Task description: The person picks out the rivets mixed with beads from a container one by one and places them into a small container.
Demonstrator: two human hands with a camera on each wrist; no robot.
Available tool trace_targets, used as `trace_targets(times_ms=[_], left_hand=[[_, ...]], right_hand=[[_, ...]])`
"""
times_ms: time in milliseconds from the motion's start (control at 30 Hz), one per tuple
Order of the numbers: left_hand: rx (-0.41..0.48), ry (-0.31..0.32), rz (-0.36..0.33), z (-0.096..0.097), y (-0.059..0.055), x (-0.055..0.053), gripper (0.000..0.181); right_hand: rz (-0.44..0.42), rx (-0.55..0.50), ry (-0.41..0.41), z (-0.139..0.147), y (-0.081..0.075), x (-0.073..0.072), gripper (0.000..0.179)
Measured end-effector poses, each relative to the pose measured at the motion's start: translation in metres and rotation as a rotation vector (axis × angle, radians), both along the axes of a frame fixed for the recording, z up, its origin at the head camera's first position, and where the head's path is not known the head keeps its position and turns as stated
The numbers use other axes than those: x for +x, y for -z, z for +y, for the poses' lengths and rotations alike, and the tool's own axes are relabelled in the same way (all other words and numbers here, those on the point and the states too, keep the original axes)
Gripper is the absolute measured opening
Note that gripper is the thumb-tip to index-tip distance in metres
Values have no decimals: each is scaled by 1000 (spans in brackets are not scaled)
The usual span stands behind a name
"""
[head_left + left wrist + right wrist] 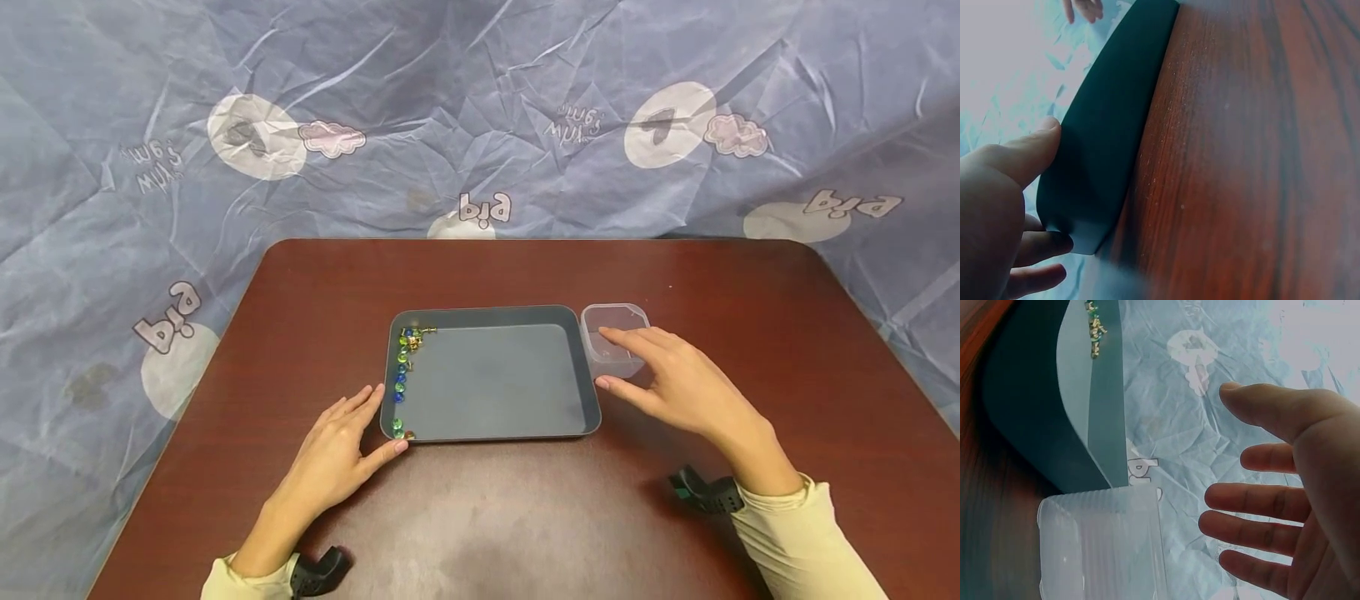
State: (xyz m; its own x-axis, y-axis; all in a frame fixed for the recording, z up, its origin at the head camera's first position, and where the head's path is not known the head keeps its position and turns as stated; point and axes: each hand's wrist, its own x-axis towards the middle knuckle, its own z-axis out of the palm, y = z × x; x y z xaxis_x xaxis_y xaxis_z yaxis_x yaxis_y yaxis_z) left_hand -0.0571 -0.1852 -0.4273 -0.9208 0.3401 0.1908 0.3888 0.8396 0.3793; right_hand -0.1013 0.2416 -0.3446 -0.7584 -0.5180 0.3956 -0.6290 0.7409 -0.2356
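A grey rectangular tray (495, 383) lies on the table. Blue, green and yellow-green glass marbles (400, 387) line its left side, with small gold metal pieces (414, 342) among them toward the far left corner. At the tray's near left corner is my left hand (330, 458), thumb at the near wall and fingers along the left wall. In the left wrist view the thumb touches the tray's outer wall (1110, 112). A clear plastic box (617, 365) without a lid stands against the tray's right side. My right hand (690, 383) hovers beside this box, fingers extended and nothing held.
The dark red-brown wooden table (495, 517) extends around the tray on all sides. Behind it hangs a creased blue-grey cloth (420, 100) with printed letters and shapes. Black bands with camera mounts (705, 492) sit on both wrists.
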Motion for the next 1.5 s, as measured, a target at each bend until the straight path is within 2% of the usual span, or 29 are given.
trace_targets(times_ms=[333, 567, 800, 1100, 1333, 1500], left_hand=[[10, -16, 40, -1, -7, -7, 82], [2, -26, 19, 0, -3, -1, 82], [13, -33, 31, 3, 1, 1, 83], [43, -44, 39, 4, 4, 3, 81], [54, -49, 41, 4, 6, 4, 81], [53, -50, 48, 4, 5, 3, 81]], right_hand=[[0, -21, -43, -11, -7, -15, 58], [-33, -29, -38, -19, -3, -15, 56], [-63, -85, -65, -25, 3, -21, 55], [-60, -81, -89, -32, 9, -31, 52], [-31, -102, -141, -38, 13, -42, 50], [-38, -97, -131, -41, 12, -46, 50]])
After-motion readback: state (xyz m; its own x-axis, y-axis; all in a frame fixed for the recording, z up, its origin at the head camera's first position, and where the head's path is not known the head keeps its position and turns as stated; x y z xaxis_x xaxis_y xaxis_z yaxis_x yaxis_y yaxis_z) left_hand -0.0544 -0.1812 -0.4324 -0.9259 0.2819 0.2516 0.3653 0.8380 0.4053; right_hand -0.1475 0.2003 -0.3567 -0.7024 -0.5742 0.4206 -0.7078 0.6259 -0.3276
